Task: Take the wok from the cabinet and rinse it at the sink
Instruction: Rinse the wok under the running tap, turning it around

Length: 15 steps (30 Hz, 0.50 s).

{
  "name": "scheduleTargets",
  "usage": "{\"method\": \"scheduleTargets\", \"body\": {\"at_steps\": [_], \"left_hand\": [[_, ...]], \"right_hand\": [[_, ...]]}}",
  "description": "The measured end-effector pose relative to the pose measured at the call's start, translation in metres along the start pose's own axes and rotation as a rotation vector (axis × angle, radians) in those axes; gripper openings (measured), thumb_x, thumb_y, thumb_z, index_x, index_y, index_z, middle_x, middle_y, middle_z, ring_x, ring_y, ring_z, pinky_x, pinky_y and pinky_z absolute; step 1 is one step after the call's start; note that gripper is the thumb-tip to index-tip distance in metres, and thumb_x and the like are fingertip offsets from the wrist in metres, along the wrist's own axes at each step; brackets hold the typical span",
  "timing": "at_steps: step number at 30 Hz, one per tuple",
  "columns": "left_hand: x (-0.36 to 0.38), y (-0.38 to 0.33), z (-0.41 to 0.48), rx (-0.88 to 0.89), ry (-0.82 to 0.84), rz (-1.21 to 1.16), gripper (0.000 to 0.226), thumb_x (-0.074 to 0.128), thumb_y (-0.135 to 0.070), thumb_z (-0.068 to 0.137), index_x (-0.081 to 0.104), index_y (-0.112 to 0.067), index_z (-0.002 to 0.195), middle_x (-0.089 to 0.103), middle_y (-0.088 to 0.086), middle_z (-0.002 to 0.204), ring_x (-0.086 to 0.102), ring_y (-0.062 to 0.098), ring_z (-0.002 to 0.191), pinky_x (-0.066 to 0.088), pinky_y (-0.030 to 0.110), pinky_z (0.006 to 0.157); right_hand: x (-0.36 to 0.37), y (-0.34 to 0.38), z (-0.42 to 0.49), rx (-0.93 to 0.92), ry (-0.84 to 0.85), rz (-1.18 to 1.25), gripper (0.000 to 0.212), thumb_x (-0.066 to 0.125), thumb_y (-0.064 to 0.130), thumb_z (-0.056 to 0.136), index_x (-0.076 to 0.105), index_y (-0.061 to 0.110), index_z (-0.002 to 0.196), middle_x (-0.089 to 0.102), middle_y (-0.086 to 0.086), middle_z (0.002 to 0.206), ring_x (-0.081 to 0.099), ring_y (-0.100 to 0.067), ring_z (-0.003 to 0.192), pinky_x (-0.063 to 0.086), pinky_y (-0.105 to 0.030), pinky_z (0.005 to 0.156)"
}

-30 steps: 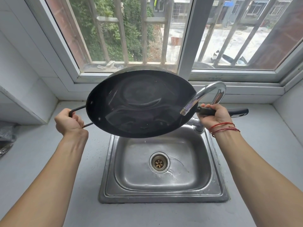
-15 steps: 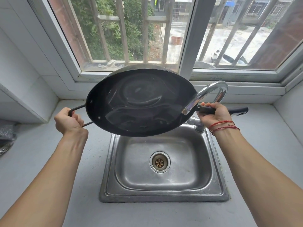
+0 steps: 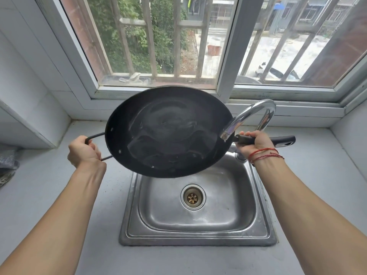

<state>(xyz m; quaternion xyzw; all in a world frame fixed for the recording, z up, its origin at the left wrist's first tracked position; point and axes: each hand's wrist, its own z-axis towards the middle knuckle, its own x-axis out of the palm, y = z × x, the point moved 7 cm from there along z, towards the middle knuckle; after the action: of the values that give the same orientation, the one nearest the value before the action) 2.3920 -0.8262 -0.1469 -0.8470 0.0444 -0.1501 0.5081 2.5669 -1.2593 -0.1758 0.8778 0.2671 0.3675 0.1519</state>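
A large black wok (image 3: 168, 132) hangs over the back half of the steel sink (image 3: 198, 231), its wet inside tilted toward me. My left hand (image 3: 84, 151) grips the thin wire loop handle on the wok's left side. My right hand (image 3: 253, 142) grips the long black handle on its right, whose end sticks out past my fist. The curved chrome faucet (image 3: 252, 114) arches in front of the wok's right rim, its spout just over the edge. No water stream shows.
The drain (image 3: 192, 197) sits in the wet sink basin. Grey countertop (image 3: 317, 175) surrounds the sink. A barred window (image 3: 158, 46) stands close behind the wok. A grey cloth (image 3: 8, 161) lies at the far left edge. Tiled walls close in on both sides.
The wok has shifted slightly in my hands over the sink, with the water film inside moving. The trickle seen in the basin a second ago is gone.
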Motion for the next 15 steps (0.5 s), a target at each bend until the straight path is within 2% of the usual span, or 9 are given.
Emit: {"method": "scheduleTargets", "body": {"at_steps": [4, 8, 13, 15], "left_hand": [[-0.005, 0.004, -0.002, -0.015, -0.026, -0.004, 0.025, 0.046, -0.008, 0.075, 0.032, -0.018, 0.057, 0.024, -0.006, 0.041, 0.018, 0.015, 0.042, 0.013, 0.029, 0.045], [-0.006, 0.002, -0.004, -0.006, -0.018, 0.003, 0.026, 0.046, -0.008, 0.075, 0.031, -0.019, 0.057, 0.023, -0.006, 0.041, 0.017, 0.014, 0.043, 0.012, 0.030, 0.046], [-0.010, 0.004, -0.008, -0.014, -0.020, 0.003, 0.026, 0.046, -0.008, 0.074, 0.029, -0.019, 0.057, 0.022, -0.006, 0.040, 0.017, 0.015, 0.042, 0.012, 0.029, 0.045], [-0.012, 0.005, -0.009, -0.015, -0.016, 0.006, 0.027, 0.046, -0.009, 0.074, 0.028, -0.019, 0.057, 0.023, -0.006, 0.040, 0.017, 0.015, 0.042, 0.012, 0.030, 0.045]], "right_hand": [[-0.008, -0.001, 0.007, 0.002, -0.020, -0.052, 0.022, 0.043, -0.007, 0.085, 0.051, 0.011, 0.097, 0.049, -0.005, 0.077, 0.052, -0.017, 0.074, 0.054, -0.033, 0.074], [-0.009, -0.002, 0.004, 0.002, -0.013, -0.064, 0.021, 0.043, -0.007, 0.085, 0.049, 0.009, 0.096, 0.049, -0.007, 0.083, 0.052, -0.018, 0.077, 0.054, -0.033, 0.079], [-0.012, -0.002, -0.006, -0.004, -0.015, -0.076, 0.018, 0.040, -0.007, 0.087, 0.048, 0.006, 0.096, 0.047, -0.009, 0.086, 0.050, -0.018, 0.075, 0.052, -0.031, 0.069], [-0.015, -0.003, -0.007, -0.004, -0.021, -0.076, 0.015, 0.041, -0.006, 0.088, 0.048, 0.005, 0.095, 0.046, -0.010, 0.088, 0.050, -0.018, 0.077, 0.052, -0.030, 0.070]]}}
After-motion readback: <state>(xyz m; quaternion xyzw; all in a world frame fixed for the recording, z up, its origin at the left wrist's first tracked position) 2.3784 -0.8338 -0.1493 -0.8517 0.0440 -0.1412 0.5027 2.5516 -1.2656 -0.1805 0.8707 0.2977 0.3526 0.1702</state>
